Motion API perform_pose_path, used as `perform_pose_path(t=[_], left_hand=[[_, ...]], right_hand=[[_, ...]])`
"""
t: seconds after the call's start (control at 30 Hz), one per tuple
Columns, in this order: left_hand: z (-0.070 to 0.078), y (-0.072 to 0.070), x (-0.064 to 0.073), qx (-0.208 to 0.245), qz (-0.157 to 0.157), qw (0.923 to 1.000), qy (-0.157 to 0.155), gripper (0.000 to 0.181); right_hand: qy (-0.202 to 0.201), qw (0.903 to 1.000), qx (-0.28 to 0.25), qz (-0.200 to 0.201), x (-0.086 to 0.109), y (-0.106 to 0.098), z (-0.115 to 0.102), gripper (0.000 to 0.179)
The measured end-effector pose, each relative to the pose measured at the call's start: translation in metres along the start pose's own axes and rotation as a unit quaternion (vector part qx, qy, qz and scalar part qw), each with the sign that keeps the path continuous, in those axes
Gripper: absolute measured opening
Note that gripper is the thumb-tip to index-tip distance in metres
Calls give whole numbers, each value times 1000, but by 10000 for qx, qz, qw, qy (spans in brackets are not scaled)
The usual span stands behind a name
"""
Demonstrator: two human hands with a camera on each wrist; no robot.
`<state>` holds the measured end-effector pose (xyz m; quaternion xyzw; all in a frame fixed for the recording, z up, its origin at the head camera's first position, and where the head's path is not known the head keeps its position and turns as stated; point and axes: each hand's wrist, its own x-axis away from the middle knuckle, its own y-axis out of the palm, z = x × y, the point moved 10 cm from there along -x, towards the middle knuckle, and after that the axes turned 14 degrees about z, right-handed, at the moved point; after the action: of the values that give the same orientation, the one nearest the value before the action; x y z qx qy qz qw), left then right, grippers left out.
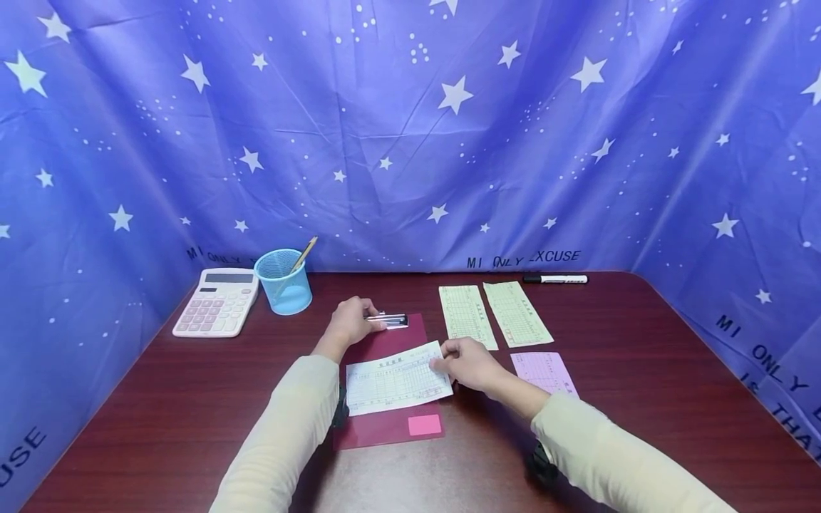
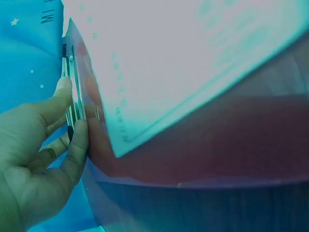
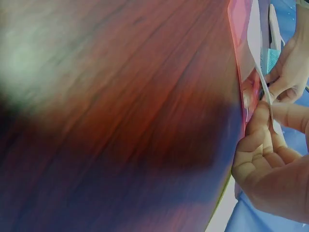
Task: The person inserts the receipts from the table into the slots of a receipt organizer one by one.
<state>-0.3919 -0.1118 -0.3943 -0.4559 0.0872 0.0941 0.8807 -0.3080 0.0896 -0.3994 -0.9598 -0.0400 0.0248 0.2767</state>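
Note:
A dark red clipboard lies on the table, with a metal clip at its far end and a pink label near its close end. My left hand pinches that clip between thumb and fingers, also plain in the left wrist view. Between thumb and fingers of my right hand is the right edge of a white printed form. The form slants over the middle of the clipboard, below the clip. In the right wrist view the form appears edge-on as a thin curved sheet.
Two yellow-green slips and a pink slip lie right of the clipboard. Behind them is a black-and-white marker. A calculator and a blue mesh pen cup with a pencil stand at the back left, before a starry curtain.

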Motion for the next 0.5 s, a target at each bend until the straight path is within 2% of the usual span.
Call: perform_pose_path(t=[0.13,0.27,0.5], left_hand=[[1,0,0,-48,7,10000,42,23],[2,-1,0,-104,34,9999,74,22],[1,2,1,-85,-36,9999,42,20]], right_hand=[[231,9991,25,348,-4,1,2,15],[357,9983,109,441,-4,6,2,17],[51,9949,796,613,-6,14,-1,38]])
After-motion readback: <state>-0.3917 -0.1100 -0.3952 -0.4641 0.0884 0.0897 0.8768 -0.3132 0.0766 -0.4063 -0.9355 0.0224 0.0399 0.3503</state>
